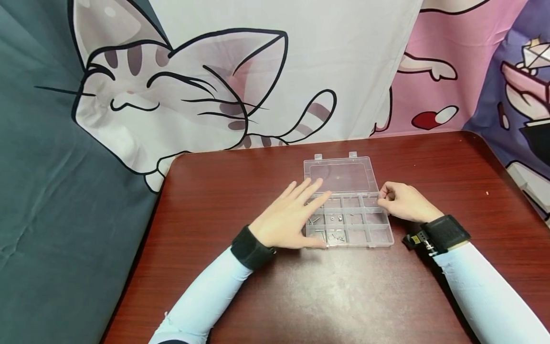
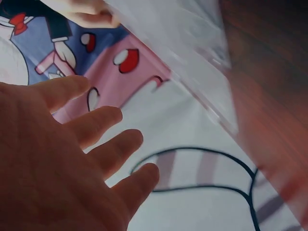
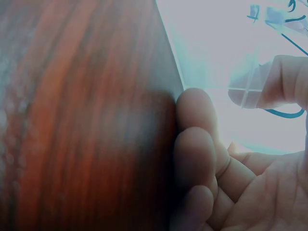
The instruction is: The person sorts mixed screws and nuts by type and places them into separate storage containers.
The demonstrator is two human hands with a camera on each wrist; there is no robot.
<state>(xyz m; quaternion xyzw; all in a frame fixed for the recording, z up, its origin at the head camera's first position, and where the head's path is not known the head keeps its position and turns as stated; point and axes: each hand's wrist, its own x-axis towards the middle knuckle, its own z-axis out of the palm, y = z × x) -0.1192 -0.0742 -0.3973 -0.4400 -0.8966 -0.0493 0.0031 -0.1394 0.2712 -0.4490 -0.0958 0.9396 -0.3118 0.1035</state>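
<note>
A clear plastic compartment box (image 1: 354,219) lies on the table with its lid (image 1: 341,176) folded back, away from me. Screws (image 1: 337,236) and other tiny metal parts sit in several compartments; some at the left are hidden. My left hand (image 1: 290,217) spreads its straight fingers over the box's left side, thumb at the front left edge. In the left wrist view, that hand (image 2: 72,154) shows fanned fingers holding nothing. At the right edge near the hinge, my right hand (image 1: 406,200) pinches the box with curled fingers. Its thumb tip (image 3: 245,91) shows through clear plastic in the right wrist view.
The reddish-brown wooden table (image 1: 335,296) extends around the box. Behind it hangs a white cloth (image 1: 343,52) with cartoon cats, beside pink and blue printed parts. A grey-green cloth (image 1: 64,215) hangs at the left. Tiny specks (image 1: 487,193) lie on the table at right.
</note>
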